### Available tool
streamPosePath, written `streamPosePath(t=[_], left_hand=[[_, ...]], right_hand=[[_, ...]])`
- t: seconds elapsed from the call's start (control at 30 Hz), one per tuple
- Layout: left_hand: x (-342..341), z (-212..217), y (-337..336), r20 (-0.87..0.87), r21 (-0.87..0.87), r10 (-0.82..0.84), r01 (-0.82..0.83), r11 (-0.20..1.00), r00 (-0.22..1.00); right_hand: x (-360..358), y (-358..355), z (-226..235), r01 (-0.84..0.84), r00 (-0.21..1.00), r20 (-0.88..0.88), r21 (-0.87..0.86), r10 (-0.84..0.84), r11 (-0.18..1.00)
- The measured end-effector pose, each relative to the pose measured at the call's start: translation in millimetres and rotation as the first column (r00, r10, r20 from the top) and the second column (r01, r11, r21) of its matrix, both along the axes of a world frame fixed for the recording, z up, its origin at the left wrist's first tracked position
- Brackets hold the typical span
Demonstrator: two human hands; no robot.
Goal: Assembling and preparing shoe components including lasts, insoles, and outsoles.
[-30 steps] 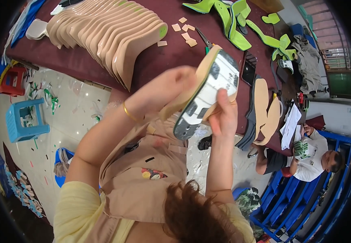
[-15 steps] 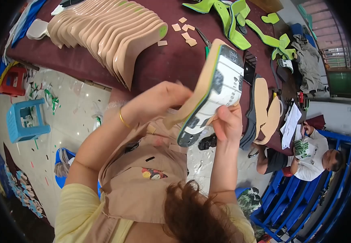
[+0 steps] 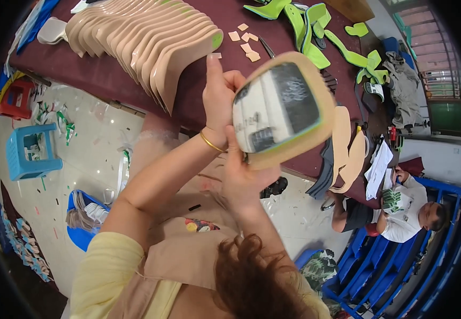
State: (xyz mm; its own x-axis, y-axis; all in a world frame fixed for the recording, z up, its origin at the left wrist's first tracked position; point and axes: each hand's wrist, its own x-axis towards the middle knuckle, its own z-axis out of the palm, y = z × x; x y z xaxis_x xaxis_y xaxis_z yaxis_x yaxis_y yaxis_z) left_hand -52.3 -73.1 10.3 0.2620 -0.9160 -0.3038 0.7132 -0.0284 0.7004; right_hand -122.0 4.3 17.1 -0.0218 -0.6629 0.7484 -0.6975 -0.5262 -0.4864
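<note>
A beige wedge shoe sole (image 3: 289,109) with a green rim and a black-and-white printed sheet on its face is held up before me. My left hand (image 3: 221,95) grips its left side, a gold bangle on the wrist. From below, my right hand (image 3: 243,173) holds its lower edge. Behind it, a fanned row of beige soles (image 3: 145,42) stands on the maroon table (image 3: 103,80).
Green sole parts (image 3: 315,26) and small beige scraps (image 3: 243,40) lie on the table's far side. More beige soles (image 3: 347,154) hang at its right edge. A person (image 3: 405,212) sits at lower right by blue racks (image 3: 395,271). A blue stool (image 3: 28,151) stands at left.
The sole has turned from edge-on to face me with its printed side. My left hand has moved up behind it and my right hand has shifted under it.
</note>
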Motion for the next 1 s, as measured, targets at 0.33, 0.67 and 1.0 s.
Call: streamPosePath(t=[0.33,0.67,1.0], left_hand=[[10.0,13.9,27.4,-0.308,-0.223,-0.523,0.474,0.852,0.795],[-26.5,-13.8,40.2,0.401,-0.272,-0.027,0.147,0.951,0.915],[-5.9,-38.1,20.4,0.147,-0.233,-0.23,0.259,0.937,0.962]], right_hand=[[-72.0,-45.5,7.4,-0.824,0.451,0.889,0.448,-0.079,0.348],[-29.2,-23.9,4.8,-0.656,0.628,0.778,0.518,0.015,0.549],[-56.2,-4.0,-2.0,-0.55,0.828,0.454,0.543,0.329,0.635]])
